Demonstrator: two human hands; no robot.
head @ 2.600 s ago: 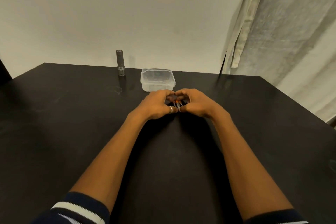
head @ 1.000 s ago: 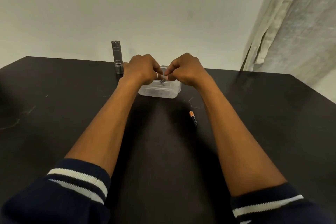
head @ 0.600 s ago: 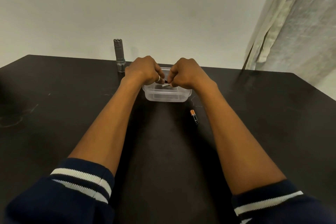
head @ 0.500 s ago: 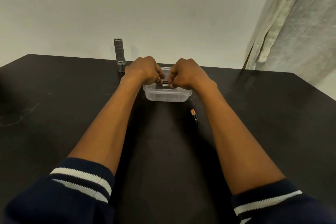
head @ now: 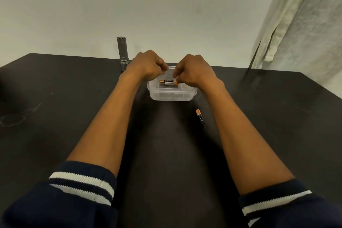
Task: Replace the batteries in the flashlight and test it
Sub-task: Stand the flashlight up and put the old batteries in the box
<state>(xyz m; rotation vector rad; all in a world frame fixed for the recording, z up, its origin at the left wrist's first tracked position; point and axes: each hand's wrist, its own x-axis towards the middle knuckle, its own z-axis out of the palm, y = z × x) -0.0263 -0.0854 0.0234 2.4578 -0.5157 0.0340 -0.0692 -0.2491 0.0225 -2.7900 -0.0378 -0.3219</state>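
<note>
Hovering over the tub, the left hand and the right hand both have the fingers curled inward. The right fingertips are close together, just at the copper end of the two batteries that lie side by side in the tub, but I cannot tell if they pinch one or only come near. What the left hand holds, if anything, is hidden. A third battery lies on the table beside the right forearm, and the flashlight stands upright behind the left hand, near the far edge. The step in hand seems to be sorting batteries at the tub. To do it well, I think, keep used and fresh ones apart, take one at a time by its ends, and note the plus end before it goes into the flashlight.
</note>
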